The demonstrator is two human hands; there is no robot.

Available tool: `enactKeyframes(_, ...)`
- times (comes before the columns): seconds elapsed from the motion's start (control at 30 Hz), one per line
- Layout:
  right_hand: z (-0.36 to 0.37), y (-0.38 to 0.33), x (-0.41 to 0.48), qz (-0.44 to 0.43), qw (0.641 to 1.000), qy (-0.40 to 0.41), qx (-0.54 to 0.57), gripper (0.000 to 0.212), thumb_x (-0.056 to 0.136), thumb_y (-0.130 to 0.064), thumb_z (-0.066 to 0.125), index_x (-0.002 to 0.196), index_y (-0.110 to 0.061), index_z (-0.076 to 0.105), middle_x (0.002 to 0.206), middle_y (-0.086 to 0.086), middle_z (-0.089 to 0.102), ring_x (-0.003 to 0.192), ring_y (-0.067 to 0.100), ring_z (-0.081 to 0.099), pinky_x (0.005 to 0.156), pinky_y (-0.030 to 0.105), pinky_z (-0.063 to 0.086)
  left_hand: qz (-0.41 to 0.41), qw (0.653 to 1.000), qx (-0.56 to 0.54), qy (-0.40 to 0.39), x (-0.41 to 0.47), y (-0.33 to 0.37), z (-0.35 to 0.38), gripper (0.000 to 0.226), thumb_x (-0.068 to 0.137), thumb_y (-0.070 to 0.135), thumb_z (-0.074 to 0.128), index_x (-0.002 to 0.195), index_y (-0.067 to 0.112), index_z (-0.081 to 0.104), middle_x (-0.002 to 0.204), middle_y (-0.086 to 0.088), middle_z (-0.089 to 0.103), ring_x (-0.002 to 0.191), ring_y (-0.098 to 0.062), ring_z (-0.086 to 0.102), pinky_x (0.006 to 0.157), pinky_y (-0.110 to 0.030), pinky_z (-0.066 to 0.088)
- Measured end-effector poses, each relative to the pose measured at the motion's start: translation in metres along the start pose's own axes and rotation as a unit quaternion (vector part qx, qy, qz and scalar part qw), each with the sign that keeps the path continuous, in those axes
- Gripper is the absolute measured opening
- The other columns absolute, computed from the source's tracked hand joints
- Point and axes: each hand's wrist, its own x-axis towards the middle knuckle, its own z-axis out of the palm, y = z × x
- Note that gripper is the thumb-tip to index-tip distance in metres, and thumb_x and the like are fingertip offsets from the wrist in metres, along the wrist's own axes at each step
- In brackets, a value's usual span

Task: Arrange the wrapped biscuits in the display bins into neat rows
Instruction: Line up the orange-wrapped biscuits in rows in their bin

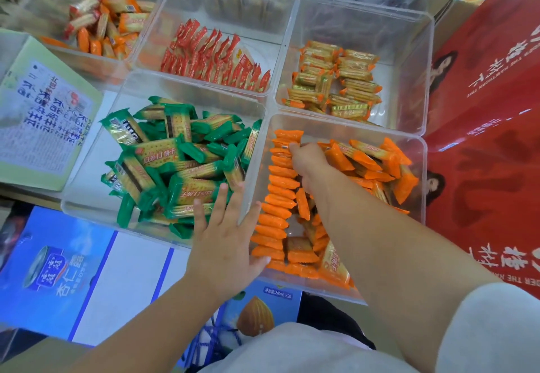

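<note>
Pale grey-white short sleeve on right upper arm, soft matte cloth with rounded hem edge, ending near elbow; forearm bare from there down to right grip. Same pale cloth across torso front at bottom of view, lightly creased; dark fabric patch just past it, whether clothing cannot tell. Left arm bare along whole visible length to left grip, nails there trimmed short.

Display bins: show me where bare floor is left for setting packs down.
Gold-pack bin: bare along its right wall and far end. Green-pack bin: bare strip along its left wall. Orange-pack bin: crowded, with the right hand in it.
</note>
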Motion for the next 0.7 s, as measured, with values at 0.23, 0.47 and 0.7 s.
enactKeyframes(0.23,-0.004,0.012,-0.058,-0.155,0.987,-0.030,0.030,0.026,0.102,-0.045,0.051,0.123,-0.033,0.059,0.102,-0.022,0.063,0.096,0.005,0.062,0.067,0.025,0.047,-0.060,0.997,0.008,-0.048,0.017,0.006,0.006,0.124,0.073,0.076,0.066,0.153,0.038,-0.021,0.159,-0.011,-0.038,0.145,-0.040,-0.033,0.112,-0.070,-0.013)
enactKeyframes(0.47,-0.041,0.085,-0.121,-0.153,0.986,0.015,-0.062,0.016,0.097,-0.040,0.060,0.106,-0.030,0.068,0.096,-0.010,0.072,0.093,0.009,0.069,0.090,0.046,0.058,-0.076,0.996,0.002,-0.054,0.022,0.014,-0.002,0.110,0.083,0.031,0.073,0.155,0.037,-0.011,0.161,-0.013,-0.028,0.150,-0.042,-0.007,0.115,-0.068,0.006)
enactKeyframes(0.7,-0.025,0.089,-0.130,0.036,0.978,-0.184,0.089,0.044,0.098,-0.060,0.049,0.130,-0.031,0.060,0.124,-0.004,0.069,0.111,0.015,0.068,0.093,0.037,0.055,-0.028,0.999,-0.029,0.023,0.004,0.006,-0.008,0.098,0.081,0.035,0.066,0.160,0.023,0.009,0.160,-0.017,0.028,0.141,-0.036,0.031,0.114,-0.053,0.027)
